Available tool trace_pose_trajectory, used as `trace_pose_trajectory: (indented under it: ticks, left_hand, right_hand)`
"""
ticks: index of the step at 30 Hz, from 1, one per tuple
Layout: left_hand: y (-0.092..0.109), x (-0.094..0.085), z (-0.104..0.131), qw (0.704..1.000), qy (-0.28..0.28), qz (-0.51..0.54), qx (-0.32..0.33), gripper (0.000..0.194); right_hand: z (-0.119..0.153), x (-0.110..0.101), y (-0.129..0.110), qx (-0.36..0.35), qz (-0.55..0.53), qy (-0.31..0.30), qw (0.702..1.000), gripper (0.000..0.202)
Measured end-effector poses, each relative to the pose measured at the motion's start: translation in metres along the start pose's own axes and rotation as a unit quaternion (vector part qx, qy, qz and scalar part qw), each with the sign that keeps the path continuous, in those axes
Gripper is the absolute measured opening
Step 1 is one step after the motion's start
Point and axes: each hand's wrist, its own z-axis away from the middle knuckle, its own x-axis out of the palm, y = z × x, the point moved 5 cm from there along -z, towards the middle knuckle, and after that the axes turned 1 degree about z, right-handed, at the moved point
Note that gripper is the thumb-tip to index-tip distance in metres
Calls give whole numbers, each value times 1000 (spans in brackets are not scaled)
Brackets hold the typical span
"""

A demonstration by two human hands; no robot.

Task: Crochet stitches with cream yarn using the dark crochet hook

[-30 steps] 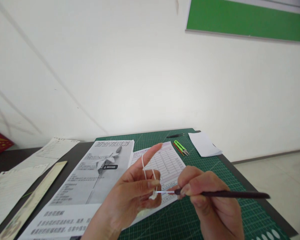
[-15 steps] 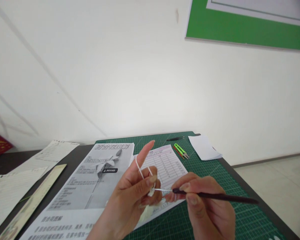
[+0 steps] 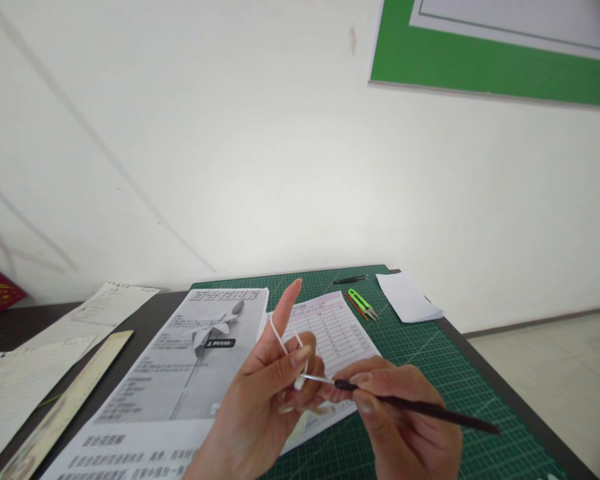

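My left hand (image 3: 263, 393) pinches a small piece of white crochet work (image 3: 299, 382) between thumb and fingers, its index finger raised. White yarn (image 3: 279, 335) loops around that index finger and runs down to the piece. In my right hand (image 3: 405, 413) is a crochet hook (image 3: 430, 408) with a dark handle, held like a pen. The hook's thin metal shaft points left, and its tip meets the white piece at my left fingertips. Whether a loop sits on the hook is too small to tell.
Beneath my hands lie a green cutting mat (image 3: 400, 353), a printed sheet with a flower picture (image 3: 180, 373) and a table-lined form (image 3: 340, 333). Green thread snips (image 3: 361, 303), black tweezers (image 3: 350, 279) and white paper (image 3: 409, 297) lie farther back. A ruler-like strip (image 3: 70, 407) lies left.
Both hands have shifted slightly; the right hand and hook moved a little left, and the hook's handle end tilts lower. The yarn stays looped over my left index finger.
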Motion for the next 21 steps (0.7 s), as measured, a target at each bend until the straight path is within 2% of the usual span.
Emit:
trace_pose_trajectory:
  ticks: [2, 6, 10, 13, 21]
  left_hand:
    - [0, 0, 0, 1000, 2, 7, -2, 55]
    - [-3, -1, -2, 999, 0, 37, -28, 54]
    - [-7, -2, -2, 997, -14, 60, -53, 52]
    - [-8, 0, -2, 996, -44, 65, -41, 51]
    - [-7, -2, -3, 998, -32, 56, -23, 54]
  right_hand:
    - [1, -1, 1, 3, -7, -6, 1000, 15]
    - [-2, -1, 6, 35, -52, -55, 997, 19]
    - [-4, -1, 15, 99, -140, -72, 983, 17]
    - [-3, 2, 19, 144, -190, -81, 968, 16]
    - [-2, -2, 20, 119, -169, -71, 976, 21]
